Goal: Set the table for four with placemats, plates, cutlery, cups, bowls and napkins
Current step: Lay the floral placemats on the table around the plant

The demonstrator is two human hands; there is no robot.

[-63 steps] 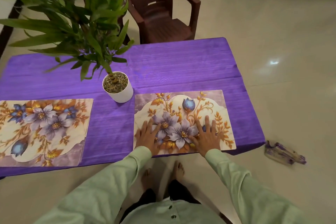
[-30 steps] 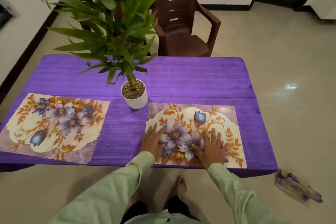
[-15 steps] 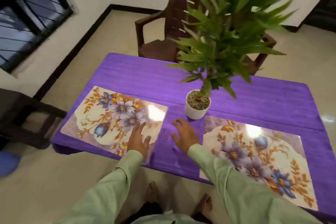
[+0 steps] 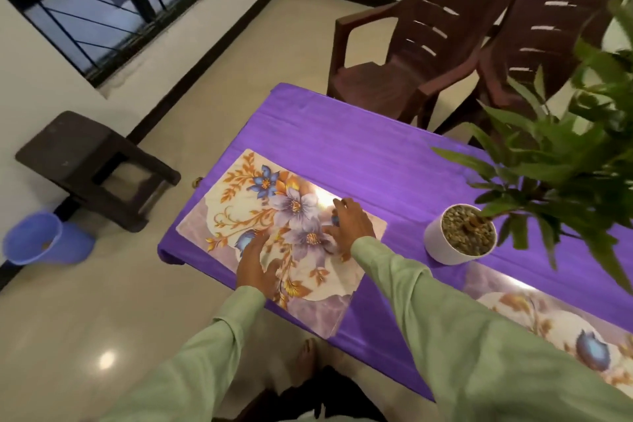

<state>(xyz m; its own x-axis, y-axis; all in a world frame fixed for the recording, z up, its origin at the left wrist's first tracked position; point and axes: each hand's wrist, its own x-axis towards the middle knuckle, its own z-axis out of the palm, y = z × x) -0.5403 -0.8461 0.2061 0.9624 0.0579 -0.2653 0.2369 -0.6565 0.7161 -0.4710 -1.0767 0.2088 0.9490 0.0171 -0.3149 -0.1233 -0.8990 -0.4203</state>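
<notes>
Pale green long sleeves (image 4: 445, 312), dark trousers (image 4: 329, 394)

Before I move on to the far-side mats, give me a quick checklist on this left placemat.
1. Left hand flat on the left placemat: ok.
2. Right hand on it: ok.
3. Mat fully on the purple tablecloth: not ok, its near corner overhangs the edge.
4. Clear of the plant pot: ok.
5. Right placemat laid: ok.
6. Far-side mats by the chairs: not ok, none there.
</notes>
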